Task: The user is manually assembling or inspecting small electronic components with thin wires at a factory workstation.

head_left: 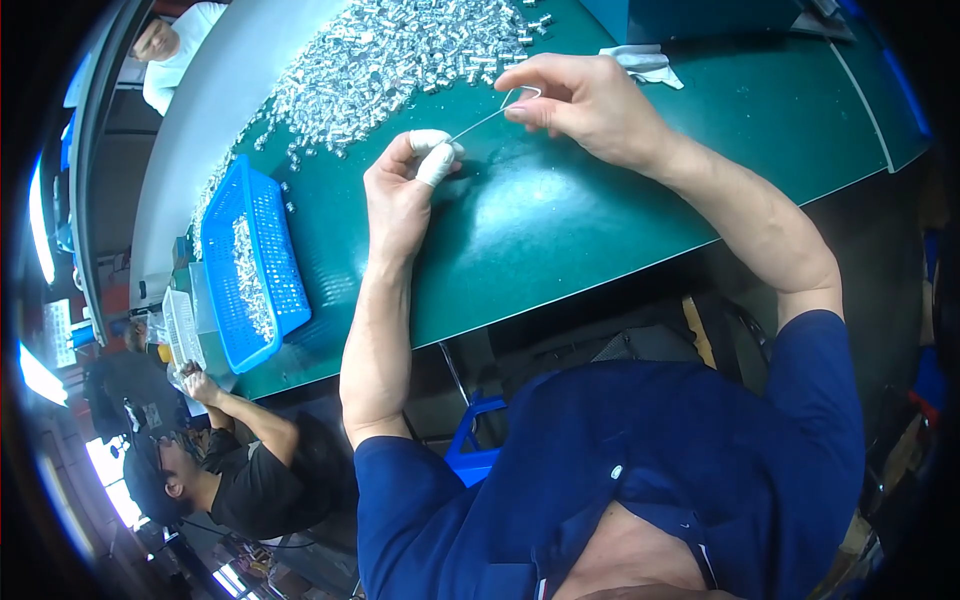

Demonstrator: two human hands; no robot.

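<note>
Metal parts [385, 65]: one broad heap of small, silvery pieces, ahead of both hands; its near fringe lies close beyond the left hand [402, 190]; loose pieces trail toward the blue basket.
Blue basket [285, 262]: one, perforated, left of the left hand and nearer the body; more silvery pieces inside. It bounds reach on that side.
White cloth or paper [652, 68]: one, crumpled, just beyond the right hand [605, 110].
Dark teal box [690, 22]: one, farther ahead of the right hand, partly cut off by the frame.
Co-worker [265, 470]: one, black shirt, well left of the left hand, hands by a pale crate [183, 330].

Thin strand [482, 125]: one, pale, wire-like, spanning the space between the hands, above the table. Left hand: thumb and forefinger, both white-covered, pinch one end. Right hand: thumb and forefinger grasp the other, where the strand bends into a loop.

Green table [580, 235]: bare surface beneath the strand and nearer the body from both hands; the near edge runs below them, passing under both forearms.
</note>
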